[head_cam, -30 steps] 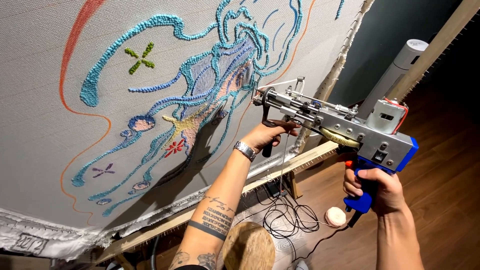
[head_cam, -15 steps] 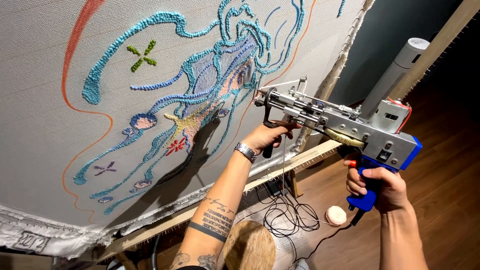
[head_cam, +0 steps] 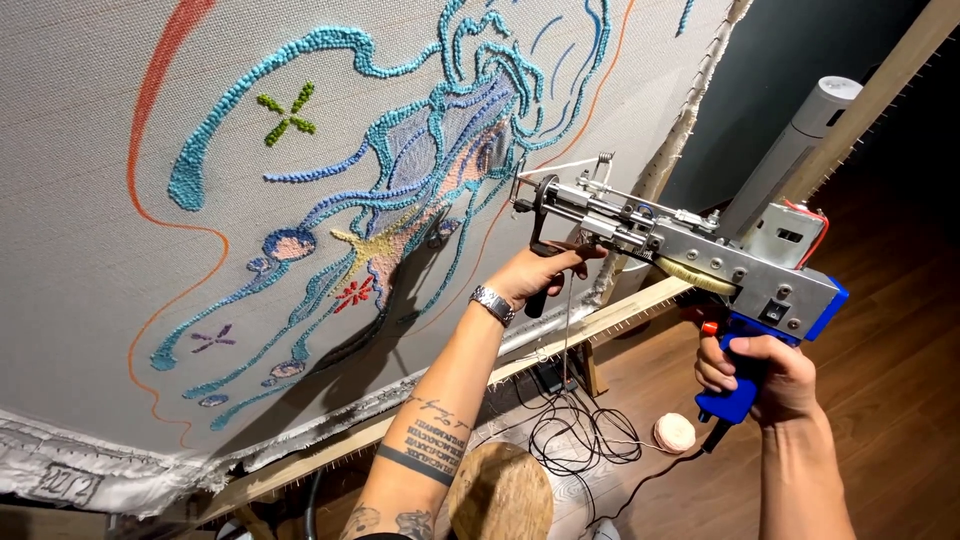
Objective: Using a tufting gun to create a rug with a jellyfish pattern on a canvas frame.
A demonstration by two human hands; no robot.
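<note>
Before the stretched tufting cloth (head_cam: 300, 300), both hands hold the tufting gun (head_cam: 680, 245): right hand (head_cam: 755, 375) closed around its blue handle, left hand (head_cam: 535, 275) wrapped on the front grip, needle just off the fabric; next, press it in squarely.

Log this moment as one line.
left hand: grips tufting gun front handle | right hand: holds blue grip | needle: near cloth

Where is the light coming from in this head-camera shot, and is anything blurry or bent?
Head view: sharp overall; the tufting gun and left hand cast a dark shadow down-left across the cloth, so light comes from the upper right. The room behind is dim. The wooden frame looks slanted by the wide lens. The right hand is evenly lit.
</note>
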